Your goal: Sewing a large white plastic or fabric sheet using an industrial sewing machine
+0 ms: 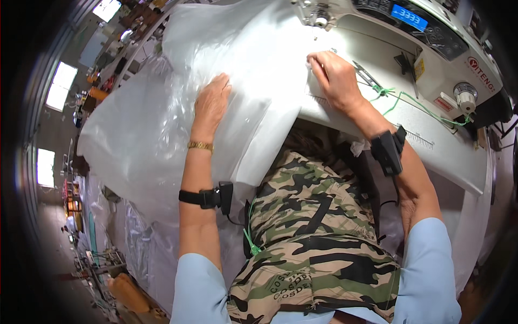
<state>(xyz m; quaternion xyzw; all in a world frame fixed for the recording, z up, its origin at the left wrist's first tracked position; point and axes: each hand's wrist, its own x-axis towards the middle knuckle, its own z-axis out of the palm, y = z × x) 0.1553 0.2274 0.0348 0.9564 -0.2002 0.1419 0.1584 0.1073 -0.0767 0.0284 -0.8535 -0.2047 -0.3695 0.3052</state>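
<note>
- Your left hand (213, 101) lies flat on the translucent sheet (135, 124); your right hand (335, 77) curls at its edge, grip unclear.
- The sheet spills leftward from the sewing machine (442, 73).
- Likely light, limp, slippery: pinch its edge.

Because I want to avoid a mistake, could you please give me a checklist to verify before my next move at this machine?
1. Left hand rests on the plastic sheet: ok.
2. Right hand pinches the sheet's edge: cannot tell; its fingers are there, but the grip is unclear.
3. Sheet is smooth: not ok; it is creased near the left hand.
4. Right fingers clear of the sewing head: cannot tell; they appear close below it.
5. Bed beside the right hand free of tools: not ok; a metal tool and green cord lie there.
6. Machine display lit: ok.
</note>
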